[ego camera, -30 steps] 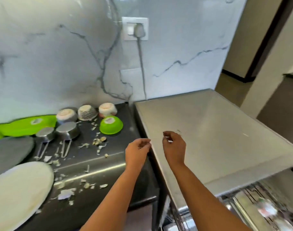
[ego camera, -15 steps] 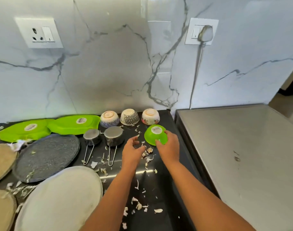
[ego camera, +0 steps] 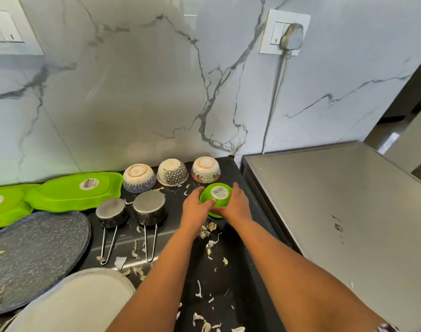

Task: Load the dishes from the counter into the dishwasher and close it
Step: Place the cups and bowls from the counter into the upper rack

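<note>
An upturned green bowl [ego camera: 216, 197] with a barcode sticker sits on the black counter [ego camera: 231, 279]. My left hand [ego camera: 197, 207] grips its left side and my right hand [ego camera: 237, 204] grips its right side. Behind it stand three upturned patterned bowls [ego camera: 172, 173]. Two upturned steel cups with wire handles [ego camera: 150, 207] lie to the left. Two green trays [ego camera: 72, 191], a dark speckled plate [ego camera: 36, 255] and a pale plate [ego camera: 72, 305] fill the counter's left. The dishwasher's opening is out of view.
A steel appliance top [ego camera: 343, 212] adjoins the counter on the right. Garlic-like peel scraps [ego camera: 210, 245] litter the black counter. A plug and cord [ego camera: 276, 92] run down the marble wall behind.
The view swung left from the steel top to the counter. Both hands moved forward and closed round the green bowl, one on each side.
</note>
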